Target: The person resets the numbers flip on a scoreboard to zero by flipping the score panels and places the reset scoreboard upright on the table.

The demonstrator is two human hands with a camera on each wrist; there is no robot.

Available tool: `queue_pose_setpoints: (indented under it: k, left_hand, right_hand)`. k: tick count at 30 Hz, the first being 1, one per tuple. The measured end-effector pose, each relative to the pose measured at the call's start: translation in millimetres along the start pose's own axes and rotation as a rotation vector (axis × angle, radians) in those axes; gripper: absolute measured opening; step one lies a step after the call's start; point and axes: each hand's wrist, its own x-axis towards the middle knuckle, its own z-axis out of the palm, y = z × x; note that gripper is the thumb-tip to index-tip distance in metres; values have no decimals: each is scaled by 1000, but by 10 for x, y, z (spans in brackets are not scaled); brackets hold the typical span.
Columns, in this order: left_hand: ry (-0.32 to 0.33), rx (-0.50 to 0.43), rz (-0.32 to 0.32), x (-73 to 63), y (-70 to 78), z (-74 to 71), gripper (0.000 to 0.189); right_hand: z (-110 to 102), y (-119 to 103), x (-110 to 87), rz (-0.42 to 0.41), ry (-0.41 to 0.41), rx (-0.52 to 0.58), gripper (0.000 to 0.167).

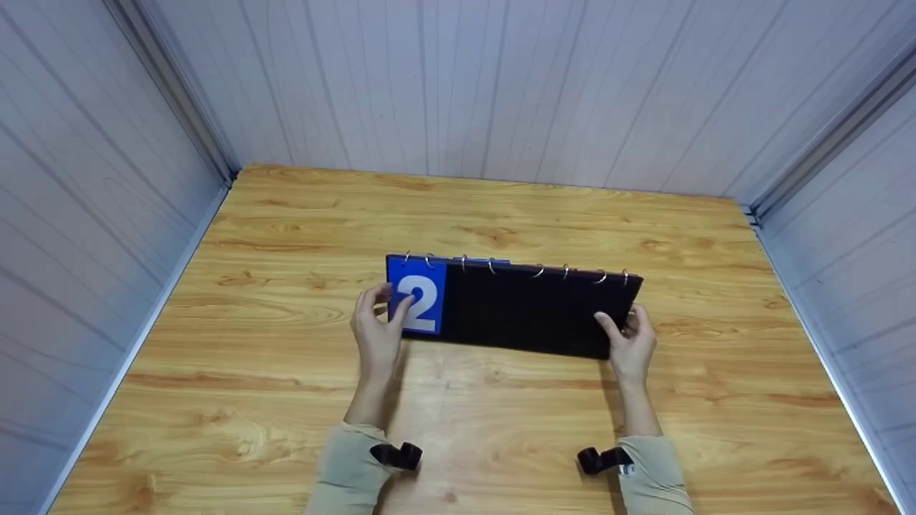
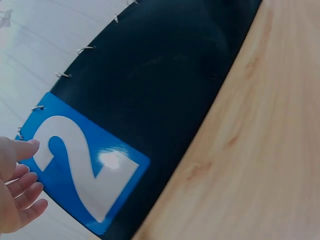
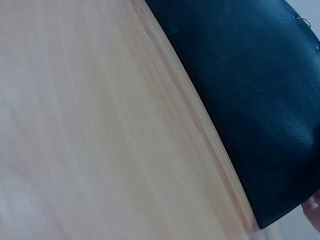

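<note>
A black flip scoreboard (image 1: 522, 307) stands tilted on the table, with metal rings (image 1: 492, 265) along its upper edge. Hanging at its left end is a blue card (image 1: 436, 286) with a white 2; the rest of the facing panel is plain black. My left hand (image 1: 376, 332) grips the left end, thumb over the card in front and fingers at the side edge. At the opposite end my right hand (image 1: 632, 350) holds the board, its thumb on the black face and its fingers partly hidden behind. Only a bit of the right hand (image 3: 312, 212) shows in the right wrist view.
The wood-grain table (image 1: 286, 236) extends around the board on all sides. Pale panelled walls (image 1: 458, 86) enclose it at the back, left and right. Dark wrist-worn devices (image 1: 397, 455) sit on both sleeves. A sliver of blue shows behind the board's top edge.
</note>
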Motion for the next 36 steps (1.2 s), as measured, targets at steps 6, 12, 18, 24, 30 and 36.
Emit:
queue_pose_setpoints:
  k: [6, 12, 18, 24, 30, 36]
  left_hand:
    - [17, 7, -75, -74, -1, 59, 42]
    - [31, 13, -124, -125, 0, 94, 40]
    - [45, -54, -151, -127, -12, 103, 30]
    - [54, -133, -221, -103, 10, 46, 25]
    - [50, -161, -247, -65, 85, -84, 21]
    - [6, -69, -263, -48, 193, -213, 17]
  right_hand:
    - [4, -1, 2, 2, 2, 1, 35]
    - [8, 7, 2, 15, 5, -6, 36]
    - [10, 1, -1, 12, 8, -2, 34]
    - [4, -4, -5, 9, 11, -8, 35]
    - [-5, -3, -3, -3, 12, -41, 34]
    - [-3, -7, -3, 3, 8, -27, 32]
